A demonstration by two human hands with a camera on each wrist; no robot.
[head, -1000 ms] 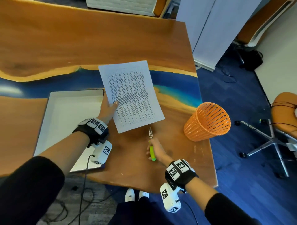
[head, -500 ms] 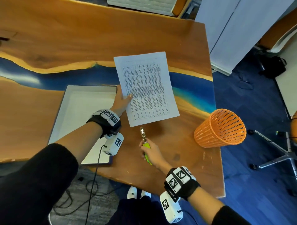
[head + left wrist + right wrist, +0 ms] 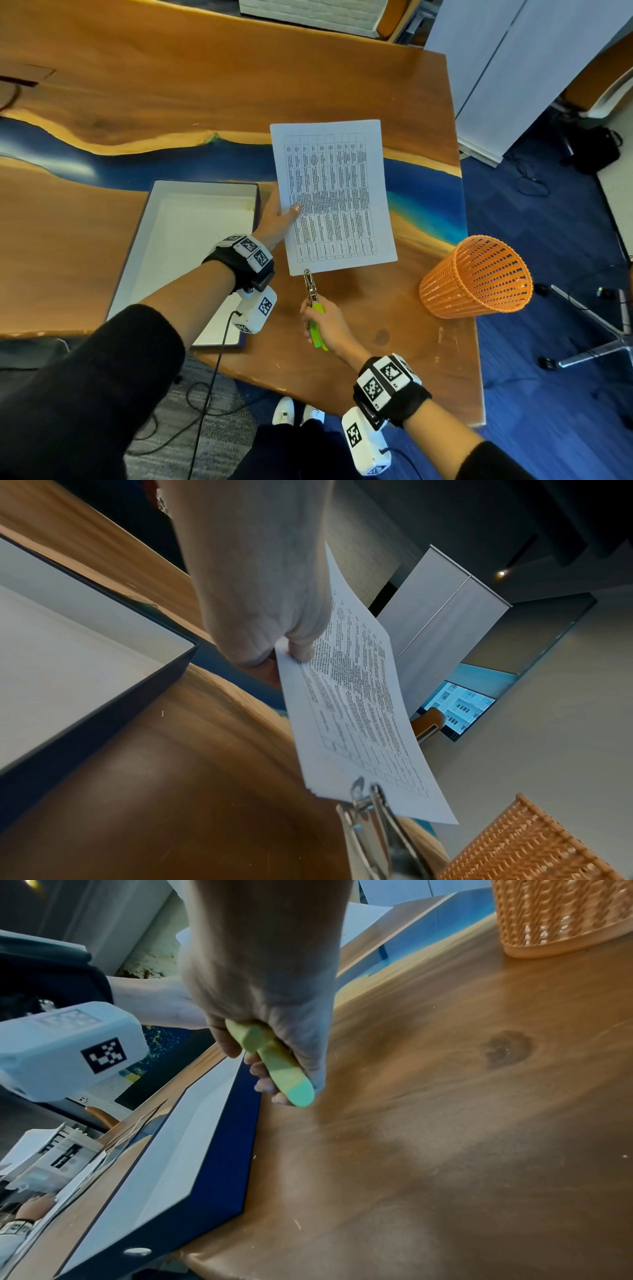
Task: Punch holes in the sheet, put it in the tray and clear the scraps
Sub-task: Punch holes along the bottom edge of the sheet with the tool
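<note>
Pinched at its left edge between thumb and fingers of the left hand (image 3: 278, 219), the printed sheet (image 3: 334, 195) is held above the counter (image 3: 171, 85), just beside the white tray (image 3: 205, 186). A green-handled hole punch (image 3: 313, 305) is gripped by the right hand (image 3: 330, 330), its metal tip apparently meeting the sheet's near edge. An orange mesh basket (image 3: 478, 277) stands at the right.

1. Table (image 3: 171, 85): glossy polished wood w/ shiny blue resin strip.
2. Sheet (image 3: 334, 195): thin matt printed paper.
3. Punch (image 3: 313, 301): bright bare metal head; smooth green plastic handles.
4. Basket (image 3: 479, 277): orange plastic mesh, slight sheen.
5. Tray (image 3: 191, 192): matt white inside, dark blue outside.
6. Sleeve (image 3: 85, 394): black cloth.
</note>
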